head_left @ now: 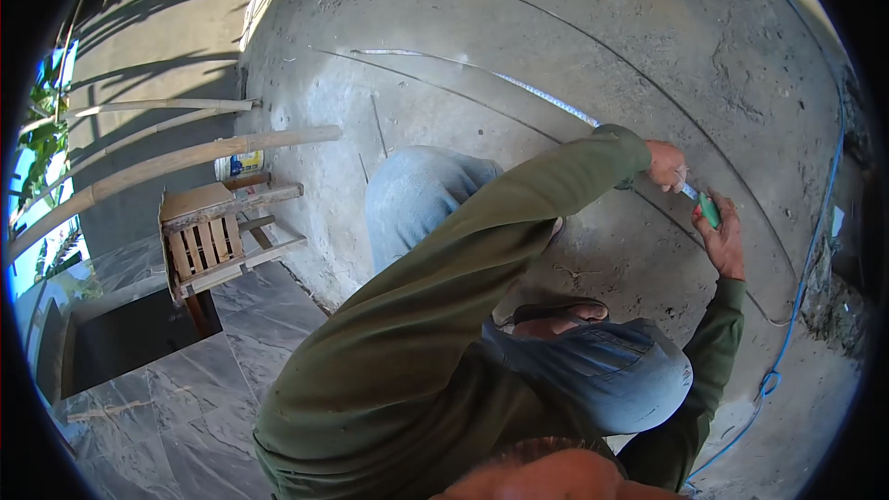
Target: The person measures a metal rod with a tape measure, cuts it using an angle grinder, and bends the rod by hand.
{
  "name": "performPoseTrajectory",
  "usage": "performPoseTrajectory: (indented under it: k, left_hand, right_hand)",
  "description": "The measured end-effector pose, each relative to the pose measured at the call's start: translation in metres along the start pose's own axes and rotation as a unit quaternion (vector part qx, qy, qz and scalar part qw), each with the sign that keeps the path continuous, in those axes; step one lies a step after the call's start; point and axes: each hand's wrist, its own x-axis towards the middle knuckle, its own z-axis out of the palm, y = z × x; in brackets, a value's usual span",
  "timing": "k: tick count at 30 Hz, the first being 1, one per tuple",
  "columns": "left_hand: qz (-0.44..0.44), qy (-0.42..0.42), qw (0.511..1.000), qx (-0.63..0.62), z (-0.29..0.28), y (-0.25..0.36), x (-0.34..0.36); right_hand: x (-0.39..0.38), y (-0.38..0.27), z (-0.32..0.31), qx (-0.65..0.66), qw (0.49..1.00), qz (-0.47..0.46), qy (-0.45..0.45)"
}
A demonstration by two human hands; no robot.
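Observation:
My right hand (725,236) is closed round the green and red case of a tape measure (709,211). Just left of it, my left hand (665,167) pinches the tape blade (546,97) close to the case. The white blade runs out past my left sleeve to the upper left, over the concrete floor. A thin dark metal rod (444,88) lies alongside the blade, passing partly under my left arm. Farther off, a second long curved rod (639,74) sweeps toward the right; its near end comes close to the first rod's.
A blue cord (815,241) with a loop winds along the right side. Bamboo poles (194,153) cross the left, above a slatted wooden stool (208,236) and a white bucket (239,164). Grey marbled tiles (204,407) cover the lower left. My knees and sandalled foot are close by.

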Motion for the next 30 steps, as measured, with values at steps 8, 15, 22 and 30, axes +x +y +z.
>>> performPoseTrajectory:
  k: [8, 15, 22, 30]
  left_hand:
    - [0.143, -0.051, 0.977, 0.147, -0.065, 0.029, -0.011]
    - [0.081, 0.072, 0.973, 0.206, -0.144, 0.017, -0.020]
    - [0.113, 0.085, 0.974, 0.178, -0.117, -0.017, -0.007]
    - [0.175, -0.008, 0.948, 0.267, -0.005, -0.035, 0.006]
  right_hand:
    - [-0.025, -0.008, -0.001, 0.027, 0.998, 0.029, 0.057]
    - [-0.142, 0.016, -0.023, -0.005, 0.976, 0.148, 0.162]
    - [-0.280, 0.013, 0.033, 0.094, 0.896, 0.307, 0.307]
    - [-0.373, -0.005, 0.167, 0.161, 0.708, 0.460, 0.510]
